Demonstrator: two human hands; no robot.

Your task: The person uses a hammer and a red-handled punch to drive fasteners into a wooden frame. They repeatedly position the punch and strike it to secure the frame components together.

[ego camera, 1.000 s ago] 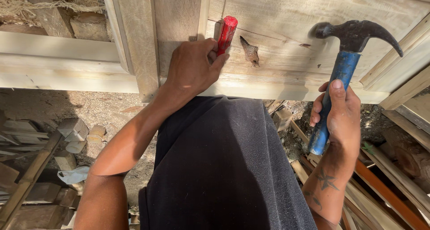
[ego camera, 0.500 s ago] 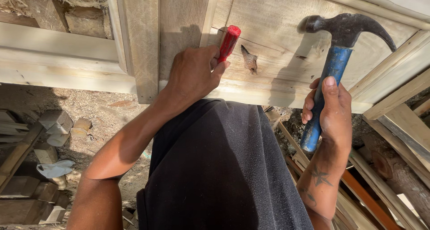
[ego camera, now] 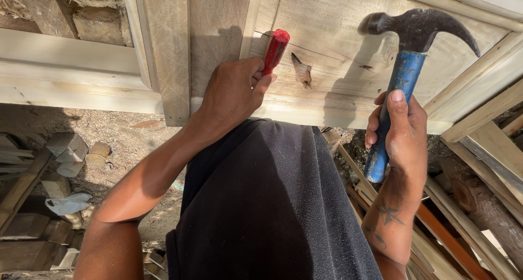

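My left hand (ego camera: 235,92) grips a tool with a red handle (ego camera: 275,49), held upright against a pale wooden frame piece (ego camera: 332,35); its working end is hidden under my fingers. Just right of the red handle the board has a dark knot or gouge (ego camera: 301,70). My right hand (ego camera: 400,130) holds a claw hammer by its blue handle (ego camera: 395,100), the dark steel head (ego camera: 417,26) raised above the board to the right of the red tool.
A vertical wooden post (ego camera: 169,51) and a horizontal rail (ego camera: 65,67) join at the left. Wood offcuts (ego camera: 68,149) lie on the dirt ground at lower left. Long timber strips (ego camera: 474,214) are stacked at lower right. My dark shirt fills the bottom centre.
The view has shifted slightly. The hammer stays raised to the right of the red tool, its head a little lower on the board. My left hand keeps its grip on the red handle.
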